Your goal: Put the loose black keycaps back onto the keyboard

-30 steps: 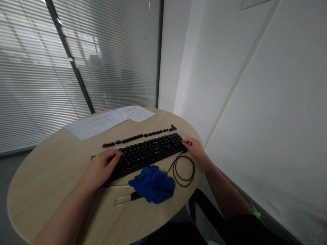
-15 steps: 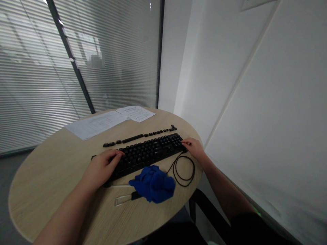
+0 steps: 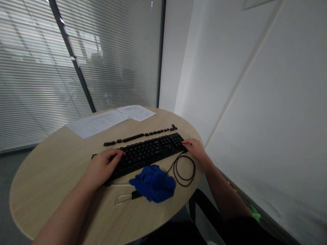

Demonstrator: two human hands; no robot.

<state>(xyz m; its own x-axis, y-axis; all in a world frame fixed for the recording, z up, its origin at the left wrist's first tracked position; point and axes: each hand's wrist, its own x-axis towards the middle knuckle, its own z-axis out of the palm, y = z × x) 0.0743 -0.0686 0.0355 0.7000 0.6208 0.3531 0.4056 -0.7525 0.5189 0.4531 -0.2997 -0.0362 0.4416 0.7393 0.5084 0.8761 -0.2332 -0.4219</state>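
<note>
A black keyboard (image 3: pixel 150 149) lies at a slant on the round wooden table (image 3: pixel 51 163). My left hand (image 3: pixel 106 165) rests over its left end, thumb and fingers closed on that end. My right hand (image 3: pixel 192 148) grips the keyboard's right end between thumb and fingers. Beyond the keyboard runs a row of loose black keycaps, with a long bar-shaped one (image 3: pixel 133 137) among them. On the near side sit a crumpled blue cloth (image 3: pixel 154 183) and a wire-ended puller tool (image 3: pixel 125 198), its handle partly under the cloth.
A coiled black cable (image 3: pixel 184 170) lies right of the cloth. Printed sheets (image 3: pixel 98 123) are spread at the table's far edge. A black chair armrest (image 3: pixel 206 206) stands by the near right edge. White wall rises to the right, blinds behind glass at the left.
The camera view has shifted very slightly. Both hands and the keyboard hold the same places on the table.
</note>
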